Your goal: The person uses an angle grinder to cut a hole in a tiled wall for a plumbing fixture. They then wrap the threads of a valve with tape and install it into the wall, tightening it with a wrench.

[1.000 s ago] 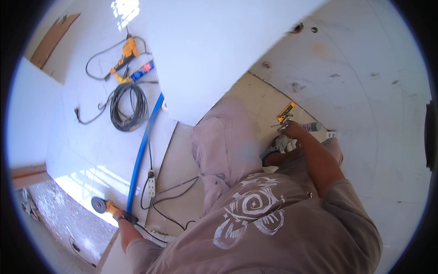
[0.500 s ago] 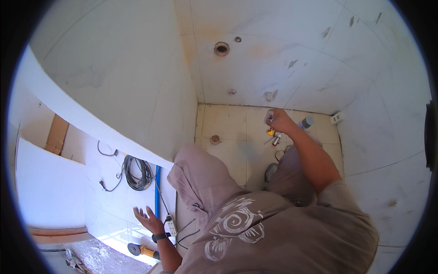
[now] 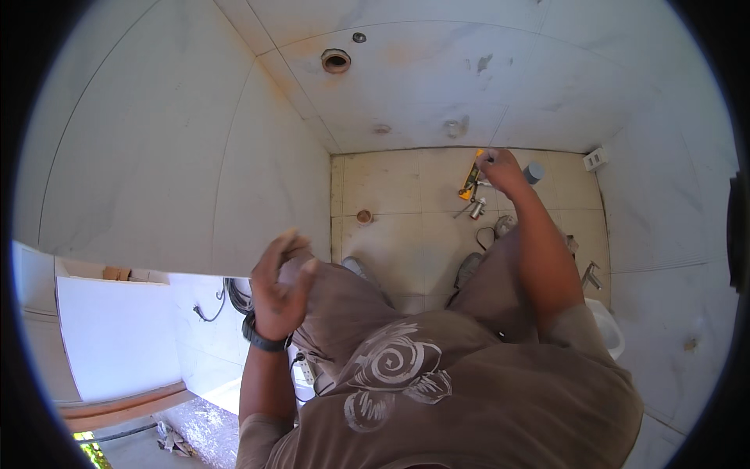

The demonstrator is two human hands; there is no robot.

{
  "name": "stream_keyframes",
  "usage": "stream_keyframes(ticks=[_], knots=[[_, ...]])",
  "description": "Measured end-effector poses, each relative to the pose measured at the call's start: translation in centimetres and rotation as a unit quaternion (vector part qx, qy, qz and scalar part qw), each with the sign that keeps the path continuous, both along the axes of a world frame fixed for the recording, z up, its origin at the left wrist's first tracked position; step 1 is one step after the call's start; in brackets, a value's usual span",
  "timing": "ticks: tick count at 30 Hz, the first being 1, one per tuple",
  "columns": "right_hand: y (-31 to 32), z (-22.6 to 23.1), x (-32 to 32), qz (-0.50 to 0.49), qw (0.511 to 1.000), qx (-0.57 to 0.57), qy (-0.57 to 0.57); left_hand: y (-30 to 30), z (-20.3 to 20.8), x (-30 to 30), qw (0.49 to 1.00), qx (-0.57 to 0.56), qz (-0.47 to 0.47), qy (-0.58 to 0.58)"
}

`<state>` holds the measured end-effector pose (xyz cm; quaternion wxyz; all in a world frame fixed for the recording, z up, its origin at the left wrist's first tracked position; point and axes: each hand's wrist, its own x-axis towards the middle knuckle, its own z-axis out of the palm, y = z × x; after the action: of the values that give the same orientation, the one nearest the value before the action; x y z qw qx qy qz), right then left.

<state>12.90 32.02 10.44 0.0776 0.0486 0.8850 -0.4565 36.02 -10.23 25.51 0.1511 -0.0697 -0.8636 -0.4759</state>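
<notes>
My right hand (image 3: 500,170) is closed, fingers curled, held over the tiled floor near the far wall; whether something small is in it I cannot make out. Close beside it lies a long, narrow yellow item (image 3: 466,192), partly hidden by the hand. Shiny metal fittings (image 3: 478,209) lie just nearer to me, and a grey-blue cylindrical container (image 3: 533,172) stands to the right. My left hand (image 3: 283,289), with a dark watch on the wrist, is raised over my left knee. Its fingers are apart and it holds nothing.
A pale partition wall (image 3: 156,156) rises on the left. The far wall has a round pipe opening (image 3: 336,61). On the floor are a round brown pipe end (image 3: 364,216), a metal tap (image 3: 591,275) and a white bowl-like object (image 3: 608,328). Coiled black cable (image 3: 237,295) lies at left.
My left hand has come up and forward from low at the left to above my knee. My right hand has shifted slightly right and farther away. The view has also moved.
</notes>
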Motion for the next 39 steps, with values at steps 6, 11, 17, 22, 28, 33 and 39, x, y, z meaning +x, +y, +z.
stream_keyframes(ticks=[6, 11, 17, 22, 28, 33, 39], knots=[[3.8, -2.8, 0.8, -0.016, 0.982, 0.173, 0.073, 3.3, -1.9, -11.0, 0.972, -0.155, -0.148, -0.098], [5.2, -0.3, 1.5, -0.096, 0.985, 0.127, 0.062, 6.4, -5.5, -17.8, 0.945, -0.221, -0.203, -0.134], [6.9, -4.3, -2.9, -0.009, 0.976, 0.214, -0.047, 7.8, -11.4, -20.8, 0.929, -0.190, -0.225, -0.224], [6.9, -19.5, -6.1, 0.174, 0.899, 0.355, -0.187, 6.5, -12.8, -22.0, 0.893, -0.185, -0.238, -0.335], [2.8, -28.5, -2.6, -0.182, 0.925, 0.146, -0.299, 6.4, -12.1, -22.5, 0.902, -0.148, -0.232, -0.332], [0.9, -28.1, -1.7, -0.207, 0.913, 0.224, -0.272, 7.1, -12.0, -22.9, 0.884, -0.170, -0.219, -0.378], [-0.8, -27.5, -0.7, -0.105, 0.929, 0.225, -0.274, 6.5, -12.6, -22.5, 0.896, -0.143, -0.249, -0.338]])
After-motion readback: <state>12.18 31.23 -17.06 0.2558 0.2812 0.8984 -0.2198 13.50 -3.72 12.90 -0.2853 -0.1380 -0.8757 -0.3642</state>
